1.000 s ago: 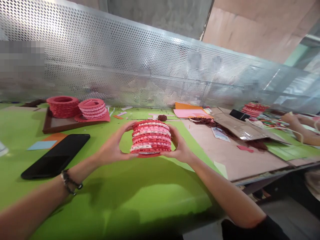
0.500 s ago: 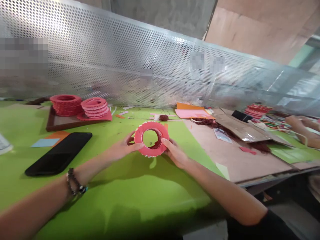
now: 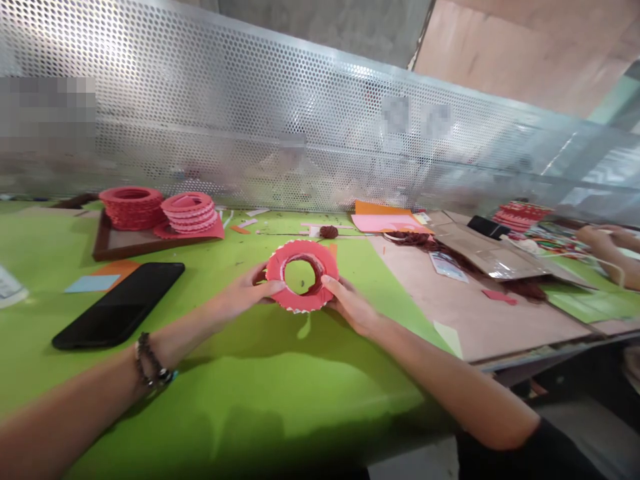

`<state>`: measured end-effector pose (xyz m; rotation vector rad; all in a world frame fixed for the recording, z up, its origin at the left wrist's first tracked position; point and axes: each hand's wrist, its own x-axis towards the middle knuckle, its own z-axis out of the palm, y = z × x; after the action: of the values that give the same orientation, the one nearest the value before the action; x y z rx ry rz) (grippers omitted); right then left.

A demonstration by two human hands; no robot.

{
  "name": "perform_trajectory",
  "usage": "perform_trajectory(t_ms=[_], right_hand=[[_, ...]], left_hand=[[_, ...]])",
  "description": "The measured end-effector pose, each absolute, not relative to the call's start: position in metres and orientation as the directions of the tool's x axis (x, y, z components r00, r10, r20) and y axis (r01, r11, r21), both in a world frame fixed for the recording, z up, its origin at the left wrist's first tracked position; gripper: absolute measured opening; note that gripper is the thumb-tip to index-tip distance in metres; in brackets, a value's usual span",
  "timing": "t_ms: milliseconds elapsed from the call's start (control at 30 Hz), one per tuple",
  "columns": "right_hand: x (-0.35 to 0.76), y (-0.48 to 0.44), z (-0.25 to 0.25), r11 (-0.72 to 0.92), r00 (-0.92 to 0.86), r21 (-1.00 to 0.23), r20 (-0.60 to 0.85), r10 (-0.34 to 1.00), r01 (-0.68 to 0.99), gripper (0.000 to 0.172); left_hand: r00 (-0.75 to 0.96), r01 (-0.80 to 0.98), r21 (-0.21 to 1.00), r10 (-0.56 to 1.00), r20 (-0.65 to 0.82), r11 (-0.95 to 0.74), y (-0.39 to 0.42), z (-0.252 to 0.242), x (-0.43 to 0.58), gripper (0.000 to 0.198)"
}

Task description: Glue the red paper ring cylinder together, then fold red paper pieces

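Note:
A stack of red and pink paper rings (image 3: 320,265) is held just over the green table (image 3: 250,393), tipped so that I look straight through its centre hole. My left hand (image 3: 247,293) grips its left side, thumb on the front rim. On its right side, my right hand (image 3: 350,307) clasps it, thumb against the rim. Both hands are closed round the stack.
A black phone (image 3: 120,304) lies at the left near blue and orange paper (image 3: 93,283). A brown tray (image 3: 125,243) holds two more red ring stacks (image 3: 133,207). Brown cardboard (image 3: 475,313) covers the right side. Another person's hands (image 3: 607,250) work at the far right. A perforated metal screen (image 3: 300,133) stands behind.
The ring stack was held upright, side on, a second ago. I have tipped it so its hole faces me and lowered it slightly. Both hands kept their hold.

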<state>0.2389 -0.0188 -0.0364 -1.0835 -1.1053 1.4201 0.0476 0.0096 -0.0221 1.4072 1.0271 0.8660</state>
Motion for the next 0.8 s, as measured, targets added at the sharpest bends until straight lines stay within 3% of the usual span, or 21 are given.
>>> perform_trajectory(t_ms=[133,267,400,600,700,800], right_hand=[[0.246,-0.016,-0.037,-0.098,-0.203,-0.986,-0.070,0.977,-0.132,0.059],[0.256,-0.016,-0.028,-0.061,-0.244,-0.992,-0.087,0.966,0.111,0.083],[0.260,-0.017,-0.023,0.016,-0.335,-0.951,-0.093,0.938,0.309,0.104],[0.259,-0.016,-0.035,0.251,-0.482,-0.906,0.061,0.874,0.341,0.116],[0.262,-0.014,-0.039,0.226,-0.488,-0.918,0.040,0.872,0.327,0.114],[0.263,-0.011,-0.039,0.128,-0.486,-0.975,0.024,0.873,0.181,0.111]], left_hand=[[0.318,0.123,0.980,0.929,-0.187,0.156,0.015,-0.016,0.040,0.051],[0.343,0.210,0.938,0.878,-0.334,0.274,0.024,-0.013,0.030,0.042],[0.352,0.272,0.915,0.854,-0.383,0.299,0.028,-0.013,0.026,0.045],[0.283,0.223,0.916,0.877,-0.388,0.333,0.027,-0.016,0.031,0.050],[0.335,0.141,0.933,0.871,-0.360,0.331,0.024,-0.017,0.033,0.053],[0.408,0.075,0.937,0.847,-0.341,0.341,0.022,-0.015,0.033,0.055]])
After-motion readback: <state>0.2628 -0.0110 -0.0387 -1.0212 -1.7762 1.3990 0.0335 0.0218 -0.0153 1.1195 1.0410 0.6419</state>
